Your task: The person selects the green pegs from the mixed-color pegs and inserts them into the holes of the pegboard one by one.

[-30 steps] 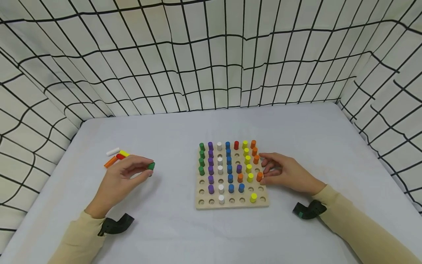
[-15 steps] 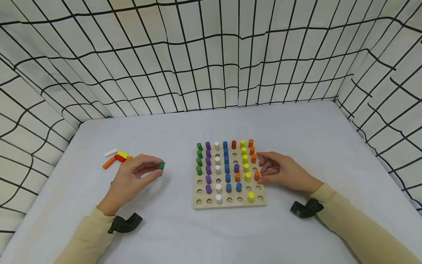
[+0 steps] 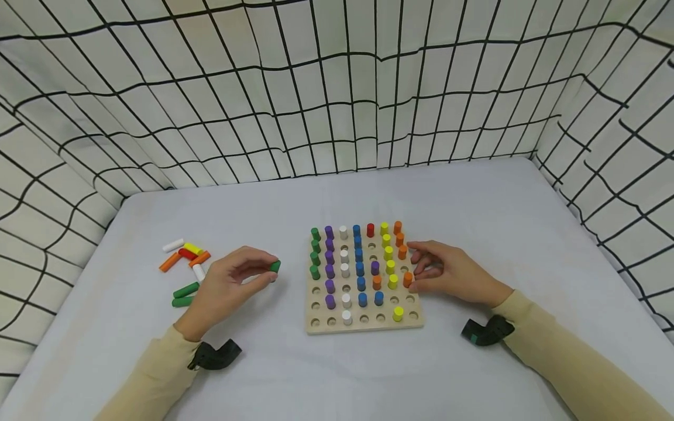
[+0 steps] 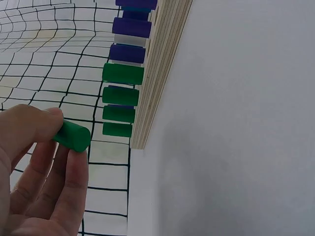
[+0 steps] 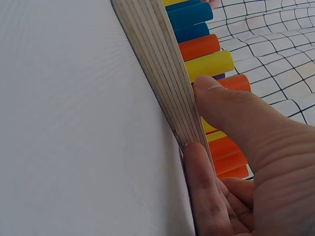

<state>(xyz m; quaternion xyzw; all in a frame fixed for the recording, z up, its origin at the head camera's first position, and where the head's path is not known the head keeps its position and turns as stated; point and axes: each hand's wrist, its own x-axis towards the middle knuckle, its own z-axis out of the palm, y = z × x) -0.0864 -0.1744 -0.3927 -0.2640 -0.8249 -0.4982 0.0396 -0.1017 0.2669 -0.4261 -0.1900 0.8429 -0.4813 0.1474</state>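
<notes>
My left hand pinches a short green peg between thumb and fingers, just above the table, a little left of the wooden peg board. In the left wrist view the green peg in my left hand lies level with the board's near corner, beside its column of green pegs. My right hand rests relaxed against the board's right edge, thumb touching an orange peg. Up close, the right hand has its thumb and one finger on the board's edge.
Loose pegs lie on the table at the left: white, yellow, red, orange and two green. The board holds several coloured pegs and has open holes in its front rows. Grid-patterned cloth walls surround the table.
My left hand has carried the green peg rightward, closer to the board, uncovering more loose pegs behind it. The right hand has stayed at the board's right edge.
</notes>
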